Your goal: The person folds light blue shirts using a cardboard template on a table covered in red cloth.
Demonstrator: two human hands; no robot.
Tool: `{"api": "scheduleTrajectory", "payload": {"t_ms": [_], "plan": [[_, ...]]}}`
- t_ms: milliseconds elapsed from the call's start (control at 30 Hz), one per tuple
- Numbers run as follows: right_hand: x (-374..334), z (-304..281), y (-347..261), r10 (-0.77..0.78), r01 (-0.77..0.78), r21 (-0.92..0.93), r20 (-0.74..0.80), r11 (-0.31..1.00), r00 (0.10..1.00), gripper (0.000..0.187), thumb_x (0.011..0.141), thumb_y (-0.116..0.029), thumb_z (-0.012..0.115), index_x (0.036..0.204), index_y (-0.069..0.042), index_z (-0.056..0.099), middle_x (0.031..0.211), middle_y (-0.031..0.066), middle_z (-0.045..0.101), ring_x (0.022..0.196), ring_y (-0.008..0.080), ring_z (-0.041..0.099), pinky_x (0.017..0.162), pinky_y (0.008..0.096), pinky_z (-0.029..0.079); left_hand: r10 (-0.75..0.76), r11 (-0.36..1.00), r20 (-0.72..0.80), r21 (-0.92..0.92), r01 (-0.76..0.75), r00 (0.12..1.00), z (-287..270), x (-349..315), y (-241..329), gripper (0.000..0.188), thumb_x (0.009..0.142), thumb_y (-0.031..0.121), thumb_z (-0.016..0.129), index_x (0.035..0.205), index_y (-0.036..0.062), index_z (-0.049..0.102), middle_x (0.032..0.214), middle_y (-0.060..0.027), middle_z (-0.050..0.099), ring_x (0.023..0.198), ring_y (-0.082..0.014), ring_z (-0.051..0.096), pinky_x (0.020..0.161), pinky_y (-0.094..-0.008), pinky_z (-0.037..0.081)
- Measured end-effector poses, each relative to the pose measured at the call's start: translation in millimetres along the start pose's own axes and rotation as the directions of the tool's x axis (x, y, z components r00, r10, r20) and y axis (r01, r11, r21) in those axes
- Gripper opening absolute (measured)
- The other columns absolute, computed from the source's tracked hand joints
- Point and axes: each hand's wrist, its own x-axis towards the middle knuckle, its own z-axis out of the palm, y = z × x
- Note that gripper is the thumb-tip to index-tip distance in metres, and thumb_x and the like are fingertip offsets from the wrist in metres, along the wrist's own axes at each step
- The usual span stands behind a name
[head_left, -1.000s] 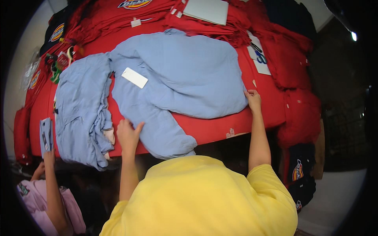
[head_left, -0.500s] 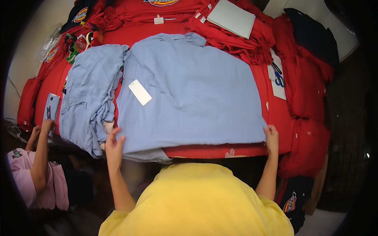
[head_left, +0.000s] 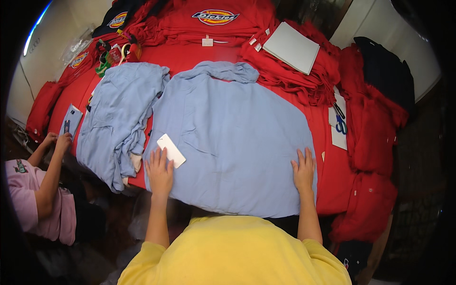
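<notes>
A light-blue shirt (head_left: 237,137) lies spread out in front of me, its collar at the far side and its near edge hanging over the table's front. My left hand (head_left: 160,172) rests flat on its left part, fingers apart, next to a white rectangular card (head_left: 172,151) that lies on the cloth. Close to the shirt's right edge, my right hand (head_left: 303,172) also presses flat, with spread fingers. Neither hand grips anything. To the left sits a rumpled pile of light-blue shirts (head_left: 116,114).
Red garments (head_left: 294,61) are stacked at the back, topped by white sheets (head_left: 291,47). Blue-handled scissors (head_left: 341,124) lie on white paper at right. Tape rolls (head_left: 126,51) stand at back left. A co-worker's hands (head_left: 61,141) hold a folded light-blue piece (head_left: 71,119) at far left.
Both hands have let go of the shirt's near corners and now lie flat on it. The shirt has shifted toward me, its near edge now past the table's front. The view has tilted up slightly.
</notes>
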Motion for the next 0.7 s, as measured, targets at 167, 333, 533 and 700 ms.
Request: {"api": "scheduleTrajectory", "payload": {"t_ms": [167, 333, 533, 700], "plan": [[-12, -8, 24, 0.238, -0.238, 0.022, 0.012, 0.971, 0.971, 0.042, 0.091, -0.024, 0.058, 0.130, -0.007, 0.053, 0.137, 0.0177, 0.046, 0.127, 0.0352, 0.041, 0.106, 0.0534, 0.029, -0.051, 0.994, 0.007, -0.098, 0.051, 0.999, -8, -1, -34, 0.046, 0.093, 0.025, 0.056, 0.135, 0.0078, 0.051, 0.143, -0.0125, 0.045, 0.134, -0.0349, 0.037, 0.111, -0.0491, 0.026], [80, 6, 50, 0.162, -0.123, 0.234, -0.159, 0.964, 0.974, 0.028, 0.089, -0.014, 0.058, 0.115, -0.003, 0.061, 0.114, 0.0160, 0.059, 0.106, 0.0340, 0.052, 0.094, 0.0448, 0.040, -0.071, 0.971, -0.220, -0.236, 0.017, 0.973, -18, 52, -3, 0.033, 0.088, 0.015, 0.061, 0.119, 0.0053, 0.061, 0.126, -0.0152, 0.055, 0.118, -0.0352, 0.047, 0.102, -0.0458, 0.035], [217, 54, 8, -0.016, -0.062, 0.389, 0.193, 0.919, 0.981, 0.033, 0.081, -0.013, 0.069, 0.112, -0.003, 0.063, 0.104, 0.0127, 0.060, 0.098, 0.0263, 0.056, 0.089, 0.0354, 0.045, 0.121, 0.929, -0.189, -0.324, -0.178, 0.974, 57, 159, 59, 0.038, 0.086, 0.017, 0.063, 0.122, 0.0065, 0.059, 0.134, -0.0167, 0.051, 0.124, -0.0360, 0.045, 0.104, -0.0447, 0.036], [251, 37, -54, -0.599, 0.163, 0.682, 0.471, 0.713, 0.648, 0.038, 0.073, -0.012, 0.077, 0.105, -0.001, 0.060, 0.096, 0.0104, 0.058, 0.092, 0.0196, 0.056, 0.086, 0.0298, 0.045, 0.093, 0.971, -0.193, -0.198, -0.131, 0.977, 95, 218, 48, 0.043, 0.087, 0.023, 0.062, 0.127, 0.0084, 0.057, 0.136, -0.0136, 0.050, 0.128, -0.0349, 0.042, 0.108, -0.0462, 0.032]]}}
